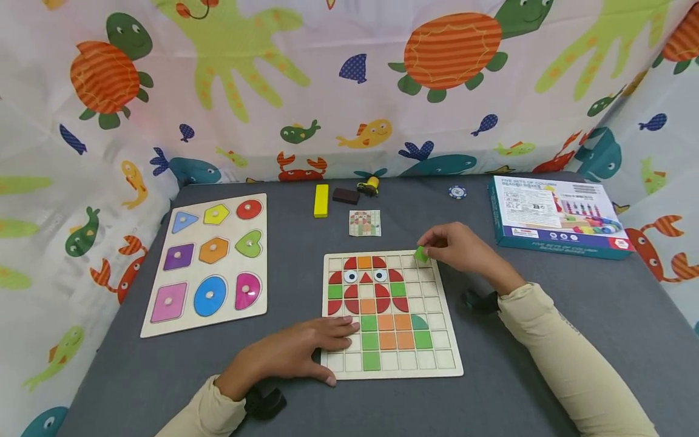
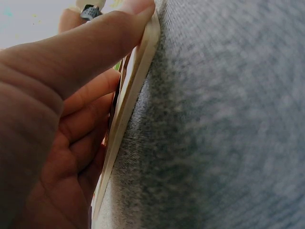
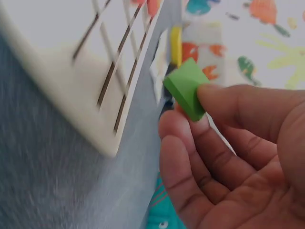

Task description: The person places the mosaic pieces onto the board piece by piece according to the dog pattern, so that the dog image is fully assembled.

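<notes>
A white grid board [image 1: 393, 362] lies on the table, partly filled with red, orange and green tiles that include two eye tiles. My right hand [image 1: 455, 246] pinches a green square tile [image 3: 187, 88] between thumb and fingers, over the board's far right corner. At the board's near left side, my left hand [image 1: 297, 346] rests with its fingers spread on the surface. Its thumb [image 2: 109, 40] touches the board's edge in the left wrist view. Beyond the board lies a small pattern card [image 1: 364, 223] with a tiny coloured grid.
To the left lies a shape puzzle board [image 1: 204, 267] with knobbed pieces. A yellow block [image 1: 321, 201], a dark brown block [image 1: 346, 195], a small bee figure [image 1: 369, 186] and a poker chip [image 1: 457, 192] lie at the back. On the right is a flat box [image 1: 557, 215].
</notes>
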{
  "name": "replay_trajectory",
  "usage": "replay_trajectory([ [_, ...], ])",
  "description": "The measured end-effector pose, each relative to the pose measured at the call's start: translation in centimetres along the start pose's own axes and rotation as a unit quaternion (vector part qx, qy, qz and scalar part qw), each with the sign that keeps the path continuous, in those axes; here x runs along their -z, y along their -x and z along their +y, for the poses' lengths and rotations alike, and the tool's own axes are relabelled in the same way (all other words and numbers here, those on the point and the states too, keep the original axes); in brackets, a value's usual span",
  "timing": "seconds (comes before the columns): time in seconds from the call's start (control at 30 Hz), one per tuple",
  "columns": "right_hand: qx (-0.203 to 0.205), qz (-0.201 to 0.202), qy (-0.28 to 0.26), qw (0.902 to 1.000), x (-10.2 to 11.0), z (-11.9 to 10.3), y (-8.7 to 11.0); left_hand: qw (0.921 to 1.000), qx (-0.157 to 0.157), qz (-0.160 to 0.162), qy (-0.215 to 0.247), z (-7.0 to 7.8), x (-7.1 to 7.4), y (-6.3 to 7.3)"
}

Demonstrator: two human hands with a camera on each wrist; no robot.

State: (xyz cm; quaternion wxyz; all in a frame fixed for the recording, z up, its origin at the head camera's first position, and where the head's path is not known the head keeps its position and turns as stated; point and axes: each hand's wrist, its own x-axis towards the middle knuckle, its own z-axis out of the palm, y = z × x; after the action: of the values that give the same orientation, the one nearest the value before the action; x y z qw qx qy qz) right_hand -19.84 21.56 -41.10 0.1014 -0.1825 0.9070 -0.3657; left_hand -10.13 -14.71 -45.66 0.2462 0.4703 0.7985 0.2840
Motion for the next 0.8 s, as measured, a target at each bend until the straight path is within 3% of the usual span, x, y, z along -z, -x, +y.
replay_trajectory([
  [0.4, 0.053, -0.104, -0.046, 0.9921, -2.0, -2.5, 4.2, 1.0000, -0.004, 0.003, 0.003, -0.1, -0.1, 0.2],
  [0.63, 0.061, -0.161, -0.062, 0.9830, -3.4, -2.7, 6.5, 1.0000, -0.008, 0.001, -0.002, -0.2, -0.1, 0.1],
  [0.8, 0.093, -0.189, -0.062, 0.9756, -4.6, -2.6, 7.8, 0.9999, -0.012, 0.002, -0.008, -0.1, -0.1, 0.1],
])
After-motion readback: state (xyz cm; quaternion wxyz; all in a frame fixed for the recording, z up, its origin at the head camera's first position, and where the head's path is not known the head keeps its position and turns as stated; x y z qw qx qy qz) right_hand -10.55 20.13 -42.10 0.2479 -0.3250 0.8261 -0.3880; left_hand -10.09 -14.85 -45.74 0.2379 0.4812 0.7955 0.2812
